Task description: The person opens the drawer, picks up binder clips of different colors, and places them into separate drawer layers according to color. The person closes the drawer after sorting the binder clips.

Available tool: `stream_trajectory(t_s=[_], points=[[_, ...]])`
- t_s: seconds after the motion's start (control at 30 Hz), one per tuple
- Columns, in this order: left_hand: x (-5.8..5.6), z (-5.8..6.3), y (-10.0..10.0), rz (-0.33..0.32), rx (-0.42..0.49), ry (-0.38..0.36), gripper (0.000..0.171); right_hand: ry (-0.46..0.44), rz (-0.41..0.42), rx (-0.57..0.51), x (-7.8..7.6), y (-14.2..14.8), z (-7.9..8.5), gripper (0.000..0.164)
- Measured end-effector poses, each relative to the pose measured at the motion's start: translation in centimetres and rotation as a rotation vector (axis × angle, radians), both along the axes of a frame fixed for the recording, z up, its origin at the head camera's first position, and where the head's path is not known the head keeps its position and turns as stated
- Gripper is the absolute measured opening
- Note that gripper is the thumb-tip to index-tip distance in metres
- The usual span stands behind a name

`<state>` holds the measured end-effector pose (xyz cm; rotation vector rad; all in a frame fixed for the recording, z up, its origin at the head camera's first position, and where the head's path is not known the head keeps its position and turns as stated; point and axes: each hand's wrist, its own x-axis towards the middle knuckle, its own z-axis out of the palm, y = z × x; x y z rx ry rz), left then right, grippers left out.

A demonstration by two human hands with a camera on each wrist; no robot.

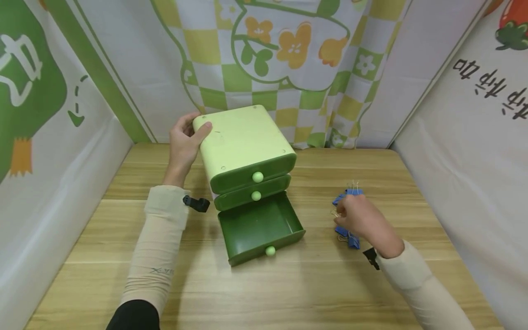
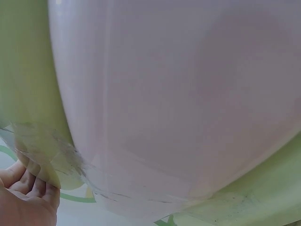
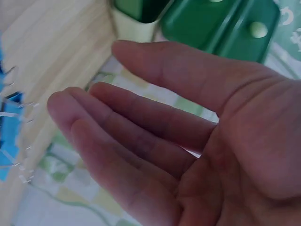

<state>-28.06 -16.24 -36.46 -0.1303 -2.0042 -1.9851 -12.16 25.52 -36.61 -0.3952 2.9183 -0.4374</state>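
Observation:
A small desktop drawer cabinet (image 1: 243, 137) with a pale green top stands on the table, its lowest drawer (image 1: 260, 227) pulled out and bare inside. My left hand (image 1: 184, 142) grips the cabinet's back left corner, thumb on the top and the other fingers curled at the edge. In the left wrist view, those fingers of the left hand (image 2: 35, 193) lie by the green shell and clear tape. To the right, my right hand (image 1: 360, 220) hovers over several blue binder clips (image 1: 354, 240). The right wrist view shows that hand (image 3: 188, 132) with loosely bent fingers, holding nothing, beside the clips (image 3: 10, 127).
The wooden table (image 1: 330, 284) extends around the cabinet. Behind it hangs a checkered, flower-printed curtain (image 1: 288, 59). White printed walls close in the left and right sides. Two upper drawers with round knobs (image 1: 257, 177) are closed.

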Motion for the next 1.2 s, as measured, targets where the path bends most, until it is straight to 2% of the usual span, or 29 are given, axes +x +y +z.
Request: stream_trajectory(t_s=[0.1, 0.2, 0.4, 0.57, 0.73, 0.87, 1.0, 1.2], points=[[0.0, 0.0, 0.0, -0.002, 0.004, 0.003, 0.061, -0.054, -0.044, 0.001, -0.8, 0.9, -0.7, 0.054], [0.0, 0.0, 0.0, -0.006, 0.01, 0.01, 0.061, -0.093, -0.079, -0.001, -1.3, 1.6, -1.4, 0.057], [0.0, -0.1, 0.0, -0.005, 0.007, 0.013, 0.061, -0.15, -0.108, 0.002, -1.9, 2.6, -2.7, 0.047], [0.0, -0.1, 0.0, -0.006, 0.008, 0.013, 0.061, -0.175, -0.098, 0.0, -2.2, 2.9, -3.3, 0.029], [0.0, -0.1, 0.0, -0.001, 0.004, 0.016, 0.06, -0.188, -0.054, -0.026, -2.7, 3.1, -4.0, 0.029], [0.0, -0.1, 0.0, 0.001, -0.001, 0.021, 0.06, -0.244, -0.016, -0.096, -3.1, 3.4, -4.4, 0.025], [0.1, -0.1, 0.0, 0.004, 0.0, 0.02, 0.061, -0.315, 0.021, -0.2, -3.5, 3.9, -4.9, 0.015], [0.1, 0.0, 0.0, 0.003, -0.002, 0.013, 0.062, -0.47, -0.02, -0.395, -4.0, 4.6, -5.5, 0.015]])
